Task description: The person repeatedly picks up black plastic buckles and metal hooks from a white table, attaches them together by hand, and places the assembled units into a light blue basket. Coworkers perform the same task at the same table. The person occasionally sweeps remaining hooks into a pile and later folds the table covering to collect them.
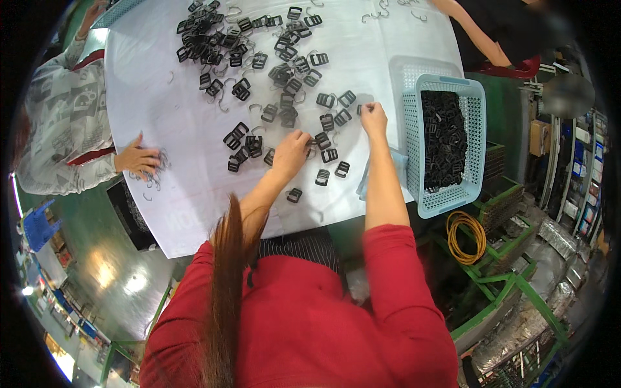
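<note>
Black plastic buckles lie scattered over the white table, several with thin curved scraps beside them. In the middle of them my left hand is closed, fingertips down among a cluster of buckles; what it pinches is hidden. Farther right, my right hand is closed too, with a small dark buckle showing at its fingertips. Between the two hands lie more loose buckles. Single ones, such as a buckle, rest nearer to me. A larger heap of buckles covers the far left.
A light blue basket full of black buckles stands at the table's right edge. Beside it lies a pale blue cloth. At the left, another person's hand rests on thin scraps; another person's arm reaches in at the far right.
</note>
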Demonstrator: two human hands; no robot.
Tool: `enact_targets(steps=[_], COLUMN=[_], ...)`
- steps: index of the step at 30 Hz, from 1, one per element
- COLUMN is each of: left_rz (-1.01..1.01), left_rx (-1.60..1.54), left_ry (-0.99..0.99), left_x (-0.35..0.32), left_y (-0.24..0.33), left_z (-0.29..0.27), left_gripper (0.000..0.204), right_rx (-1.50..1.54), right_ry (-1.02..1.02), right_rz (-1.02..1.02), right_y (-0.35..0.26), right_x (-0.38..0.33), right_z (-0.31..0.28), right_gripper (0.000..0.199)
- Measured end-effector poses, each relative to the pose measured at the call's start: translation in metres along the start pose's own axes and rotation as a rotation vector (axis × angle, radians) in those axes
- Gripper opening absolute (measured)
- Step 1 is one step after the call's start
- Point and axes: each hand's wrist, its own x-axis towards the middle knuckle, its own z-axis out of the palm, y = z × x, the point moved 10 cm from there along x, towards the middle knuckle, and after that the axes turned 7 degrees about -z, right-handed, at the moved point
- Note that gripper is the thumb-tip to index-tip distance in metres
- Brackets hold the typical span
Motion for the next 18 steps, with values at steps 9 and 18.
enact_targets(steps=[9,18], left_rz=[-0.397,-0.573], left_rx=[-1.038,-0.741], left_ry=[-0.237,-0.244], left_x=[0.046,0.111], left_y=[-0.056,-0.046], left_z=[-0.033,0.000], left_gripper=[0.032,0.025], right_rx=[-0.092,-0.311], right_ry=[-0.046,-0.151], right_rz=[-0.167,-0.197], right_y=[-0.061,-0.057], right_x=[0.007,-0.044], right_z=[0.031,0.026], right_gripper=[0.038,0.050])
